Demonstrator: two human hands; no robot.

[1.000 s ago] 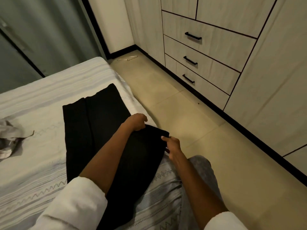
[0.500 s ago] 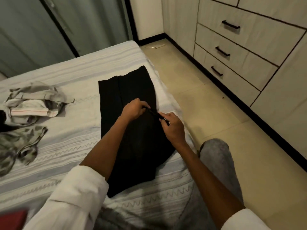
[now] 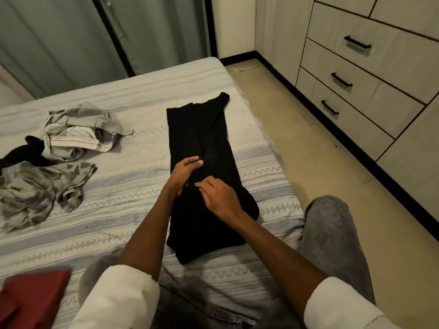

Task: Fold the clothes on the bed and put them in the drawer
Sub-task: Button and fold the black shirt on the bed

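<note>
Hands (image 3: 187, 173) lower on black trousers (image 3: 209, 148)

Curtain: a grey-green curtain (image 3: 71, 39) hangs in folds behind the far side of the bed.
Floor: beige tiles (image 3: 316, 167) run between the bed and the wardrobe.
Skirting: a black strip (image 3: 308, 108) lines the foot of the wardrobe and the far wall.
Hanger: a thin wire hanger (image 3: 243, 68) lies on the floor near the far corner.
Speck: a small dark object (image 3: 336, 146) sits on the tiles near the skirting; what it is cannot be told.
</note>
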